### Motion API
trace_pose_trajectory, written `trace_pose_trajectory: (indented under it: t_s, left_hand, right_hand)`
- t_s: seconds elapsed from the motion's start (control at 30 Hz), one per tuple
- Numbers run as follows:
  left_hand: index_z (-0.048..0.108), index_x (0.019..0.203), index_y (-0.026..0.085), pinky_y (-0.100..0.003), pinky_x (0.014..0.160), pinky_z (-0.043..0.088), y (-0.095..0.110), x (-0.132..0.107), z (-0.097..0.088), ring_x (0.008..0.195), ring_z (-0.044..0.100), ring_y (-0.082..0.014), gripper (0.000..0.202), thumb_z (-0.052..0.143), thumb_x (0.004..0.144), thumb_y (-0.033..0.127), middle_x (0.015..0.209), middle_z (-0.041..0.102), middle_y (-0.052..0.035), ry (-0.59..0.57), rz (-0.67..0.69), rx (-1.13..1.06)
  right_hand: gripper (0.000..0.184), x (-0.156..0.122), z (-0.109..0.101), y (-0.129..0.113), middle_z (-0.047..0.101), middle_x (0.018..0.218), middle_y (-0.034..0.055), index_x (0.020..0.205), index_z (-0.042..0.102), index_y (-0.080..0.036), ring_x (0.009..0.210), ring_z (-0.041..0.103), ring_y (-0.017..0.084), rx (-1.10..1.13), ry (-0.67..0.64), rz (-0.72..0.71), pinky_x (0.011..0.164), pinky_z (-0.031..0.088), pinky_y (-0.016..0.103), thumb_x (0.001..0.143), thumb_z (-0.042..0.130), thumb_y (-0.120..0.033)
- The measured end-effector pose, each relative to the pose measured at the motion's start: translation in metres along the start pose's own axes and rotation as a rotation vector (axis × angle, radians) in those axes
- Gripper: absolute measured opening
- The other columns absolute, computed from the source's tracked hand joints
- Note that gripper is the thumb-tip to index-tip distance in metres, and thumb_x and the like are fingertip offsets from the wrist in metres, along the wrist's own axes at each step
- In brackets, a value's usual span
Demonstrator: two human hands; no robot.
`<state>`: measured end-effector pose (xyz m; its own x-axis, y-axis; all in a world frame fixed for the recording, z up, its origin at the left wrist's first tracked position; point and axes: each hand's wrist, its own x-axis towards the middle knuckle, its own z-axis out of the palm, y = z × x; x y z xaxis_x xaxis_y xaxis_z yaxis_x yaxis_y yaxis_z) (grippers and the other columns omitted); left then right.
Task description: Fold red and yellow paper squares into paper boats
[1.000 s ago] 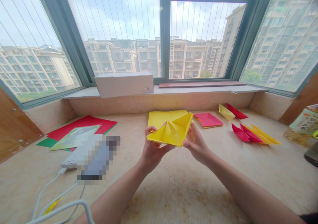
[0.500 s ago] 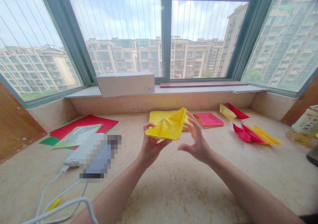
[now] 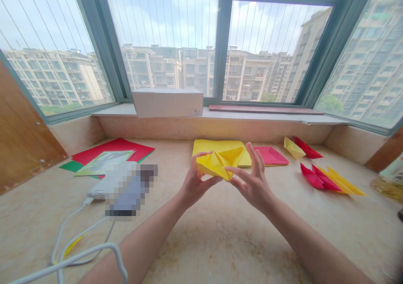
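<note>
My left hand [image 3: 195, 185] pinches a partly folded yellow paper piece [image 3: 218, 163] and holds it above the marble counter [image 3: 226, 233]. My right hand [image 3: 253, 181] is beside it with fingers stretched out, its fingertips touching the paper's right side. A flat yellow sheet [image 3: 217, 147] lies on the counter just behind the folded piece.
A folded pink sheet [image 3: 270, 155] lies right of the yellow sheet. Red and yellow folded paper boats [image 3: 327, 179] sit further right. Red and green sheets [image 3: 110, 154], a blurred device [image 3: 124, 189] and white cables [image 3: 78, 250] lie to the left. A white box [image 3: 168, 102] rests on the window sill.
My right hand let go of the folded paper, opened, and now touches its right side. The paper has turned and folded in narrower. The view shifted slightly.
</note>
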<state>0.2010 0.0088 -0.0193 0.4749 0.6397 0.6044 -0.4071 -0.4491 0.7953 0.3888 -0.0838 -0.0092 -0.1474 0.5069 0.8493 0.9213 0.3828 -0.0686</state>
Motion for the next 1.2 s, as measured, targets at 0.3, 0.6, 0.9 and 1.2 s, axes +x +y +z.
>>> trace_pose_trajectory:
  t_s: [0.3,0.6,0.9,1.2]
  left_hand:
    - [0.041,0.132,0.03,-0.043,0.102,0.048,0.008,-0.002,0.005,0.119,0.058,-0.0236,0.063,0.075,0.079,0.022,0.132,0.054,-0.0077,-0.039,-0.084,-0.141]
    - [0.031,0.139,0.033,-0.047,0.107,0.044,0.006,-0.006,0.008,0.126,0.053,-0.0263,0.076,0.076,0.079,0.021,0.135,0.051,-0.0096,-0.122,-0.089,-0.184]
    - [0.031,0.142,0.033,-0.046,0.106,0.044,0.004,-0.008,0.008,0.126,0.053,-0.0262,0.077,0.074,0.08,0.021,0.136,0.051,-0.0094,-0.089,-0.142,-0.154]
    - [0.063,0.114,0.021,-0.042,0.1,0.047,0.007,-0.005,0.009,0.112,0.062,-0.0276,0.037,0.074,0.08,0.029,0.118,0.066,-0.01,-0.137,-0.178,-0.131]
  right_hand:
    - [0.046,0.0,0.005,-0.007,0.071,0.121,0.0027,0.134,0.054,-0.035,0.112,0.065,0.023,0.09,-0.095,-0.162,0.114,0.028,0.055,0.092,0.061,-0.017]
    - [0.048,-0.004,0.009,-0.011,0.07,0.123,0.0039,0.134,0.055,-0.031,0.11,0.067,0.021,0.158,-0.087,-0.207,0.104,0.042,0.047,0.092,0.055,-0.007]
    - [0.031,-0.001,0.011,-0.011,0.076,0.105,0.0055,0.118,0.064,-0.027,0.092,0.071,0.022,0.296,-0.061,-0.117,0.088,0.051,0.042,0.094,0.052,-0.011]
    - [0.018,-0.002,0.013,-0.015,0.073,0.084,0.0057,0.1,0.068,-0.024,0.076,0.068,0.021,0.452,-0.062,0.049,0.07,0.054,0.035,0.096,0.051,-0.023]
